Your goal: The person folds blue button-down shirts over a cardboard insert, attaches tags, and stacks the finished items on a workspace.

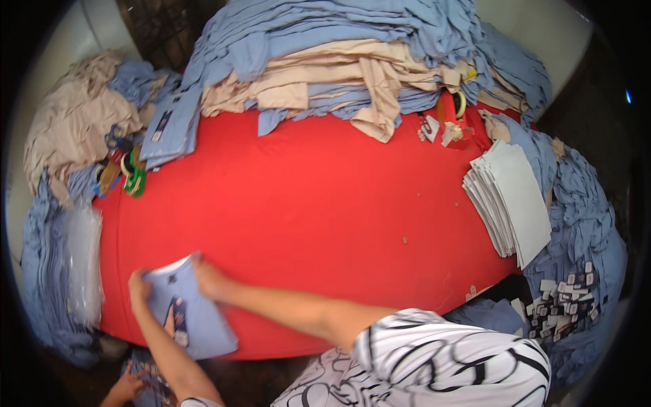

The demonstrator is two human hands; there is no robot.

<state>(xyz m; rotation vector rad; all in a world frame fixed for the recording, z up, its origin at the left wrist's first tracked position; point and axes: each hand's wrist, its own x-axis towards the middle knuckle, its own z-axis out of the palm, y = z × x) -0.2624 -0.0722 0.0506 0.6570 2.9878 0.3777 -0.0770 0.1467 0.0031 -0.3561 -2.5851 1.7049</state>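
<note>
A neatly folded light blue shirt hangs at the near left edge of the red-covered table. A white edge shows along its top, and a dark printed tag lies on its front. My left hand grips the shirt's upper left corner, fingers closed. At the upper right corner my right hand pinches it, with the forearm stretched across the table's near side. The fingertips of both hands are partly hidden.
Big piles of blue and beige garments line the far side. Clear plastic bags lie left; tape dispensers stand beyond them. White sheets and many tags are at right. Another person's hand shows lower left.
</note>
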